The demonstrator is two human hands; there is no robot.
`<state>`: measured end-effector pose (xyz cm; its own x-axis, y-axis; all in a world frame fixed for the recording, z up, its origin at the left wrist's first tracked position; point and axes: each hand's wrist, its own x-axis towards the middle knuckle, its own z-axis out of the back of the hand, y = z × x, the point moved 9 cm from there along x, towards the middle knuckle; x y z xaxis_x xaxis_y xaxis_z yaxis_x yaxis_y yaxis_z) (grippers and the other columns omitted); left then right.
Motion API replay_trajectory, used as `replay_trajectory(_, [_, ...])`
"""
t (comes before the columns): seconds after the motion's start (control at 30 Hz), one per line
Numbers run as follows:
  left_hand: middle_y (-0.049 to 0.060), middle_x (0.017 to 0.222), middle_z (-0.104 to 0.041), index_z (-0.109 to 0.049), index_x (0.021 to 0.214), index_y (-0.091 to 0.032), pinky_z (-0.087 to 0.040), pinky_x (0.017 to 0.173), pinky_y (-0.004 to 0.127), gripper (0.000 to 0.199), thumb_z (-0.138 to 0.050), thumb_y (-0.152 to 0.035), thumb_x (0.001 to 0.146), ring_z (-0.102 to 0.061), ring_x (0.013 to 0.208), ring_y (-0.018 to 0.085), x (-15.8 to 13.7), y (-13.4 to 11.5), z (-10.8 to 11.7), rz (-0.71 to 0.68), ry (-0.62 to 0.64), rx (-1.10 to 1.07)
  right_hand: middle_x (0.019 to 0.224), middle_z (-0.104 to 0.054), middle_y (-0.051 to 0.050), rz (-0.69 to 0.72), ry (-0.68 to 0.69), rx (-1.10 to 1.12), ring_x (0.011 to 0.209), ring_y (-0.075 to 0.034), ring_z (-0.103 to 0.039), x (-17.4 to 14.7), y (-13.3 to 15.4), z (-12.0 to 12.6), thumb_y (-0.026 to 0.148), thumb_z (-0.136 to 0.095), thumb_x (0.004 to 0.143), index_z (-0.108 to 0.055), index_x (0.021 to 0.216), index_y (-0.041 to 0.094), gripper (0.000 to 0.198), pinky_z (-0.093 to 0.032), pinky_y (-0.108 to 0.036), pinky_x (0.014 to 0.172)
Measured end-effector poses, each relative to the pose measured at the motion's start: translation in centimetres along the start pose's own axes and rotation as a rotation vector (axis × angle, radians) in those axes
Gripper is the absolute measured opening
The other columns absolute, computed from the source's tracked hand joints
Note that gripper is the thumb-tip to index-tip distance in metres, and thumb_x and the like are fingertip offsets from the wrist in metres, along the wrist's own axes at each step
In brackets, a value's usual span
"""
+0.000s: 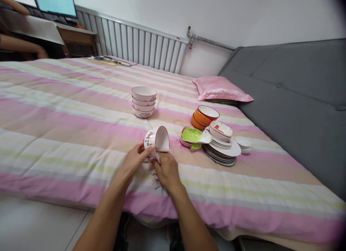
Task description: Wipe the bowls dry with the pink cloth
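A white bowl with a red rim and a printed pattern is tipped on its side, its mouth turned to the right. My left hand grips its lower left side, thumb on the outer wall. In my right hand is a pale cloth, pressed at the bowl's lower rim; part of the cloth hangs below. The right fingertips are hidden by the cloth and bowl. Beyond the bowl stands a stack of similar white bowls with red rims.
To the right are orange bowls, a green leaf-shaped dish, stacked plates and small white dishes. All rest on a striped bed. A pink pillow, cables and a grey headboard lie farther off. Another person's arm shows top left.
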<state>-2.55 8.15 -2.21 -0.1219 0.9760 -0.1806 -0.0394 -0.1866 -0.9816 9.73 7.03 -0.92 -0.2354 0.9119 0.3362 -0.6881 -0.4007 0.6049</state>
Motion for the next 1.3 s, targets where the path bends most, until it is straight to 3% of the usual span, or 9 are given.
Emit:
replay_trajectory(0.1, [0.013, 0.111, -0.066, -0.059, 0.112, -0.014, -0.048, 0.079, 0.035, 0.067, -0.077, -0.046, 0.057, -0.061, 0.101, 0.028, 0.0, -0.3, -0.3, -0.061, -0.013, -0.026, 0.081, -0.07, -0.005, -0.018, -0.037, 0.066, 0.077, -0.019, -0.062, 0.1, 0.0, 0.3, 0.028, -0.053, 0.088, -0.067, 0.085, 0.019, 0.017, -0.039, -0.026, 0.069])
replay_trajectory(0.23, [0.016, 0.117, -0.064, -0.056, 0.115, -0.012, -0.047, 0.085, 0.038, 0.067, -0.074, -0.048, 0.061, -0.059, 0.107, 0.029, 0.0, -0.8, -0.7, -0.135, -0.011, -0.063, 0.076, -0.069, -0.004, -0.074, -0.102, 0.238, 0.069, -0.017, -0.061, -0.3, 0.0, 0.8, 0.034, -0.049, 0.09, -0.065, 0.088, 0.018, 0.023, -0.04, -0.024, 0.062])
replay_trajectory(0.33, [0.015, 0.115, -0.064, -0.058, 0.113, -0.012, -0.045, 0.087, 0.038, 0.064, -0.072, -0.049, 0.063, -0.059, 0.107, 0.029, 0.0, -1.0, -0.8, -0.156, -0.001, -0.076, 0.08, -0.07, -0.004, -0.087, -0.077, 0.288, 0.071, -0.017, -0.063, -0.5, 0.2, 0.5, 0.032, -0.047, 0.091, -0.063, 0.094, 0.018, 0.021, -0.043, -0.025, 0.064])
replay_trajectory(0.53, [0.014, 0.11, -0.066, -0.058, 0.113, -0.012, -0.045, 0.082, 0.037, 0.064, -0.07, -0.052, 0.065, -0.059, 0.104, 0.03, -0.2, -0.8, -0.7, -0.112, 0.008, -0.114, 0.114, -0.066, -0.009, 0.019, 0.077, 0.079, 0.105, -0.023, -0.06, -0.2, 0.6, -0.3, 0.021, -0.053, 0.085, -0.056, 0.12, 0.019, 0.035, -0.043, -0.032, 0.089])
replay_trajectory(0.77, [0.013, 0.109, -0.066, -0.059, 0.111, -0.012, -0.045, 0.081, 0.035, 0.062, -0.066, -0.056, 0.068, -0.059, 0.101, 0.029, -0.4, -0.8, -0.6, -0.077, 0.015, -0.115, 0.11, -0.066, -0.009, 0.007, 0.089, -0.085, 0.103, -0.024, -0.057, -0.2, 0.1, -0.3, 0.027, -0.055, 0.086, -0.06, 0.11, 0.017, 0.027, -0.04, -0.035, 0.092])
replay_trajectory(0.93, [0.012, 0.111, -0.065, -0.058, 0.115, -0.013, -0.045, 0.084, 0.035, 0.061, -0.066, -0.053, 0.069, -0.059, 0.105, 0.028, -0.4, -0.9, -1.0, -0.081, 0.042, -0.217, 0.099, -0.07, -0.008, -0.018, 0.079, -0.096, 0.093, -0.023, -0.061, -0.1, -0.3, 0.1, 0.029, -0.056, 0.086, -0.065, 0.097, 0.018, 0.018, -0.042, -0.031, 0.08])
replay_trajectory(1.1, [0.011, 0.105, -0.067, -0.059, 0.113, -0.012, -0.046, 0.083, 0.035, 0.064, -0.07, -0.053, 0.065, -0.06, 0.1, 0.027, -0.4, -1.2, -0.5, -0.106, -0.023, -0.273, 0.08, -0.07, -0.007, -0.056, -0.066, 0.084, 0.076, -0.019, -0.063, -0.4, -0.3, 1.2, 0.036, -0.058, 0.084, -0.069, 0.078, 0.018, 0.022, -0.042, -0.027, 0.068])
replay_trajectory(1.2, [0.01, 0.1, -0.068, -0.06, 0.111, -0.011, -0.044, 0.086, 0.034, 0.063, -0.07, -0.052, 0.064, -0.061, 0.097, 0.025, -0.7, -1.9, -0.3, -0.159, -0.05, -0.266, 0.074, -0.07, -0.006, -0.136, -0.167, 0.29, 0.068, -0.018, -0.062, -0.8, -0.8, 1.8, 0.045, -0.058, 0.083, -0.069, 0.08, 0.016, 0.031, -0.044, -0.026, 0.062])
replay_trajectory(1.3, [0.011, 0.1, -0.068, -0.059, 0.113, -0.011, -0.043, 0.087, 0.035, 0.063, -0.071, -0.049, 0.064, -0.06, 0.098, 0.025, -1.0, -2.3, -0.6, -0.173, -0.027, -0.274, 0.076, -0.07, -0.006, -0.178, -0.176, 0.421, 0.067, -0.017, -0.062, -0.7, -1.0, 1.5, 0.044, -0.057, 0.084, -0.068, 0.087, 0.016, 0.031, -0.045, -0.025, 0.061])
